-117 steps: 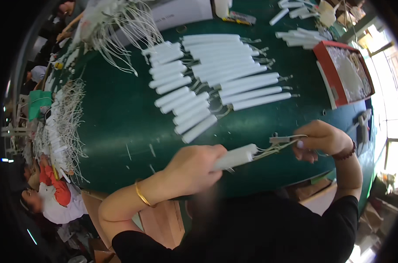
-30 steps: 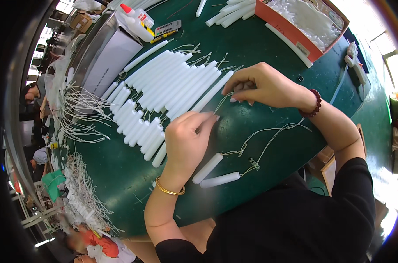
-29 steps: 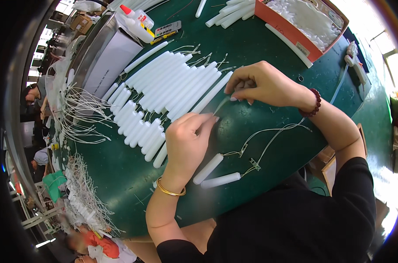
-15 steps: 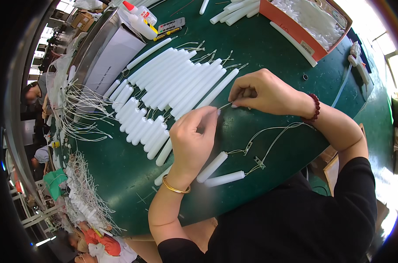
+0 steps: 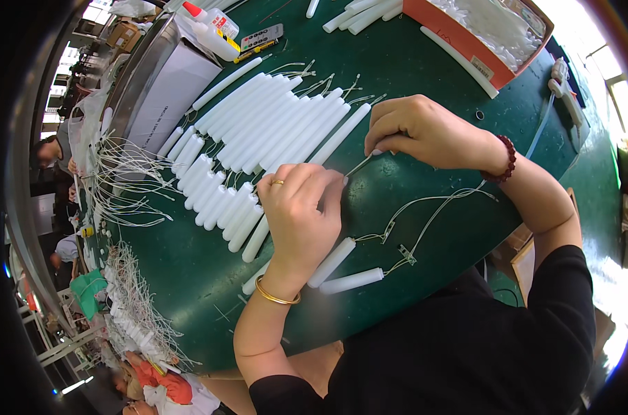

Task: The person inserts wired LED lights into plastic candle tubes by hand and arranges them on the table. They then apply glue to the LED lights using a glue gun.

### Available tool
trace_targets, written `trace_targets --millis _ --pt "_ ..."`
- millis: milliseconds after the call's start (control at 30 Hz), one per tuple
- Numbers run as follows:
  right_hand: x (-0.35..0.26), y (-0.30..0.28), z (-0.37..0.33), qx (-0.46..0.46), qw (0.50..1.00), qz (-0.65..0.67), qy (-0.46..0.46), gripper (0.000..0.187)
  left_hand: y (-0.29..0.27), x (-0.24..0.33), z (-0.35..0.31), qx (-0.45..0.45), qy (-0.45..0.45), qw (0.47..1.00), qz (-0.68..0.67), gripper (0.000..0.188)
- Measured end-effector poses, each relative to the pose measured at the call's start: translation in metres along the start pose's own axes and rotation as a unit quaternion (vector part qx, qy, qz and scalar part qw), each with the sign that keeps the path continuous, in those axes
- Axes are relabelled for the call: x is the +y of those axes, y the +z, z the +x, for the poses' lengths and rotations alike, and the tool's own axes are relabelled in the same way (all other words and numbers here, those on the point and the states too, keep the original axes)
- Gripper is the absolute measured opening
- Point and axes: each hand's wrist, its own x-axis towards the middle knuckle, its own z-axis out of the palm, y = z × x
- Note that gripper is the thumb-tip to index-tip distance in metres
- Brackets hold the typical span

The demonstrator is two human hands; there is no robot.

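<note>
Above the green table, my left hand and my right hand each pinch one end of a thin greyish wire, which spans the gap between the fingertips. What lies inside the pinches is hidden. To the left of my left hand are rows of white candle-like tubes, many with thin wires at their ends. Below and right of my left hand rest two white tubes, one tilted and one flatter. Their wires run to small circuit boards and a white cable.
An orange box of white parts stands at the far right, beside a glue gun. Glue bottles, a remote and a white box are at the far left. Bundled white wires hang there. People sit further left.
My right hand has moved slightly up and away from my left, and more of the wire shows between them. The whole view has shifted a little.
</note>
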Motion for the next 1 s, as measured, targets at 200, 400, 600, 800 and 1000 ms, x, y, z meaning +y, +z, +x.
trace_targets --millis 200,400,600,800,1000 --pt "0.016 -0.010 0.001 -0.057 0.997 0.021 -0.040 0.010 0.002 0.007 0.003 -0.013 -0.013 0.999 -0.027 0.011" --pt "0.015 -0.057 -0.017 0.183 0.925 -0.319 0.095 0.024 -0.002 0.005 -0.004 -0.039 -0.052 0.997 -0.039 0.011" --pt "0.040 -0.043 -0.002 0.203 0.828 -0.439 0.284 0.035 0.001 0.007 0.000 0.002 -0.050 0.996 -0.073 0.010" --pt "0.057 -0.047 -0.002 0.172 0.784 -0.519 0.293 0.031 -0.001 0.006 0.002 0.014 -0.147 0.964 -0.220 0.007" --pt "0.038 -0.037 -0.002 0.167 0.797 -0.495 0.304 0.035 -0.003 0.003 0.000 0.014 -0.144 0.964 -0.221 0.007"
